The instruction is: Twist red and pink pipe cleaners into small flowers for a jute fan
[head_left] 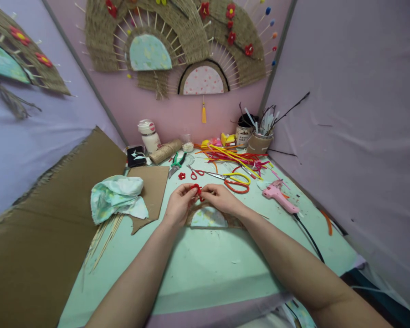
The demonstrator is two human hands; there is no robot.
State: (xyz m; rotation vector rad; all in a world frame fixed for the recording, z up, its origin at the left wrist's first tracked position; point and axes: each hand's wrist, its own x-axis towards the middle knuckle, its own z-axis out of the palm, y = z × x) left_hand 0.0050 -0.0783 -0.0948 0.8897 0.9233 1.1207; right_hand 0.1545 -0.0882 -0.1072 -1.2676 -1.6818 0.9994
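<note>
Both my hands meet at the middle of the table, above a small half-round piece (209, 217) with a pale green patterned centre. My left hand (181, 203) pinches a bent red fuzzy stem (197, 190) between thumb and fingers. From the right, my right hand (220, 198) grips the same red stem with its fingertips. A small red flower (181, 176) lies on the table just beyond my left hand. Behind my right hand are scissors with yellow and orange handles (237, 182) and small red-handled scissors (195, 172).
A pink glue gun (280, 197) with a black cord lies right. Green pruners (177, 165) and colored stems (232, 157) are at the back. Left are cardboard (159, 187), patterned cloth (116, 196) and thin sticks (107, 237). Jars of twigs (258, 142) stand back right.
</note>
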